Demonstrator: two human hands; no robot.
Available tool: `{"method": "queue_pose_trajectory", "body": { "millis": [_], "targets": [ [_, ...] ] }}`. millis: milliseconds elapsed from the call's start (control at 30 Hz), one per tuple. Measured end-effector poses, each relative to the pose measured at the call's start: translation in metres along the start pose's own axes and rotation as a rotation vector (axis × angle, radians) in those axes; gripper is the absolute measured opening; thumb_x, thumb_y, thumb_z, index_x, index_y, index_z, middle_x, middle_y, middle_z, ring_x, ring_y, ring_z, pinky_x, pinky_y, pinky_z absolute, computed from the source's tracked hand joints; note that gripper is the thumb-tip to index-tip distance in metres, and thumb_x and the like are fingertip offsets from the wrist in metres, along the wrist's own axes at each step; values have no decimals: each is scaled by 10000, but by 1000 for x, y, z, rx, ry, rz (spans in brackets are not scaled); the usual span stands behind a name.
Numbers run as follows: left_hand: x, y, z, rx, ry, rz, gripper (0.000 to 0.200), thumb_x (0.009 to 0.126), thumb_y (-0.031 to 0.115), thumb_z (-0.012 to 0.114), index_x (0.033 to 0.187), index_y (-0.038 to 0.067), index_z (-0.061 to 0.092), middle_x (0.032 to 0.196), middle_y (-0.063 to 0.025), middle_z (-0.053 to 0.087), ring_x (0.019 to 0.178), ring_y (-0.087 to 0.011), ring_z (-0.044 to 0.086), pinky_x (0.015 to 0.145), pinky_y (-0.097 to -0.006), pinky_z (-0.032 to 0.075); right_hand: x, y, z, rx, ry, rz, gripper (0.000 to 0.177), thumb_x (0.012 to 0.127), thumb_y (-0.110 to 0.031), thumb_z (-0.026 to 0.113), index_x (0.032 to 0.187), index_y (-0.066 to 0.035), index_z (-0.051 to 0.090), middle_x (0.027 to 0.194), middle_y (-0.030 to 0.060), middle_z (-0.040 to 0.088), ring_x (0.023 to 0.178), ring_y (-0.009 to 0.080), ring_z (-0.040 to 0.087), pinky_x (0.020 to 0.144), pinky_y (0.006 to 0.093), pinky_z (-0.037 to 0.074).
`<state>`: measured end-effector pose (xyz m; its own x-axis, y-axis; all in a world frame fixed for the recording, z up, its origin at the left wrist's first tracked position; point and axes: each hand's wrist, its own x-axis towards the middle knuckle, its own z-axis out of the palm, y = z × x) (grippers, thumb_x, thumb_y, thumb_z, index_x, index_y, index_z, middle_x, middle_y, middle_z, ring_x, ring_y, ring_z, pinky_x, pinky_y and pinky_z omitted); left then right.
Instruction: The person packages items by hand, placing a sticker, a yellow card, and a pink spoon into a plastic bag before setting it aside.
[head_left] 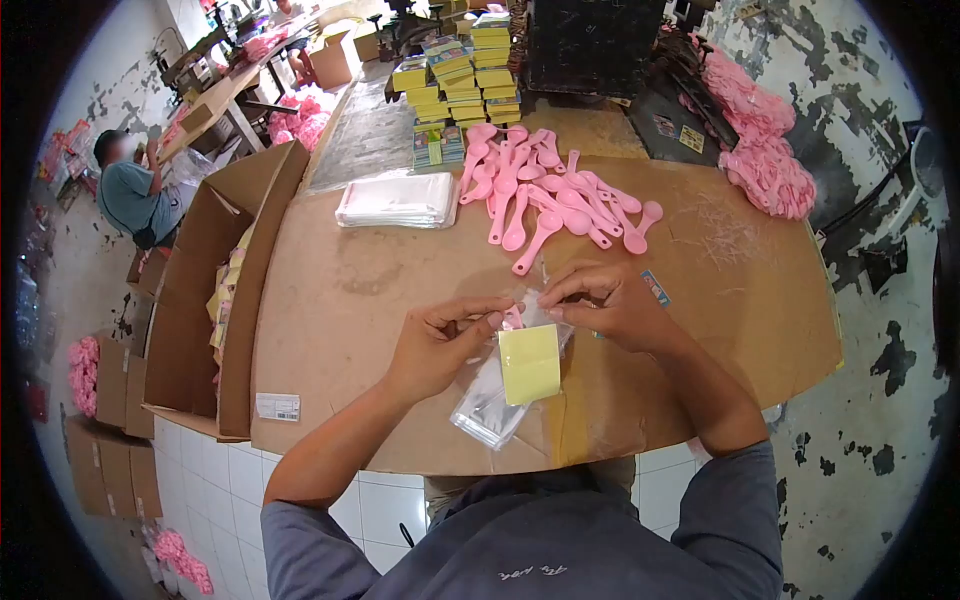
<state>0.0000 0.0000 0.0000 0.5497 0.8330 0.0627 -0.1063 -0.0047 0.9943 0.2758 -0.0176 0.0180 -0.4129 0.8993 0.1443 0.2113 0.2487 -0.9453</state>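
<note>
Head: both grips [437, 345] [613, 305] near-closed on bag [533, 312]

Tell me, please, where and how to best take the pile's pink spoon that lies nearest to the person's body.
Likely the handle end of that pink spoon, pinched from the near side, since it points that way, out of the pile.

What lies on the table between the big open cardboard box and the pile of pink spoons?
The head view shows a stack of plastic sleeves between the cardboard box and the pink spoons.
</note>
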Motion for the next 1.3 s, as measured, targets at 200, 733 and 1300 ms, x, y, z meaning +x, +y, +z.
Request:
{"method": "queue_pose_trajectory", "body": {
  "millis": [200,733,1300],
  "targets": [
    [0,6,5,3,66,23,255,1021,96,633,1251,9,699,1064,-39,737,898,-54,643,758,-211,535,-2,-15,15,177,-15,82,389,901,-10,715,1274,26,613,984,31,650,900,85,616,782,258,502],
    [7,57,-53,-263,682,570,358,1033,267,594,1294,21,596,1177,-117,687,1010,-178,690,820,-323,580,-22,-28,-67,-687,215,-22,388,872,-142,728,1238,-45,649,1142,112,652,1122,267,614,987,392,486],
    [24,-19,3,842,135,215,249,858,134,802,1049,15,696,989,-58,660,863,-125,604,717,-284,479,-45,4,-87,-709,12,77,297,752,-74,813,1033,-69,719,1028,84,630,1031,271,596,957,402,452]
  ]
}}
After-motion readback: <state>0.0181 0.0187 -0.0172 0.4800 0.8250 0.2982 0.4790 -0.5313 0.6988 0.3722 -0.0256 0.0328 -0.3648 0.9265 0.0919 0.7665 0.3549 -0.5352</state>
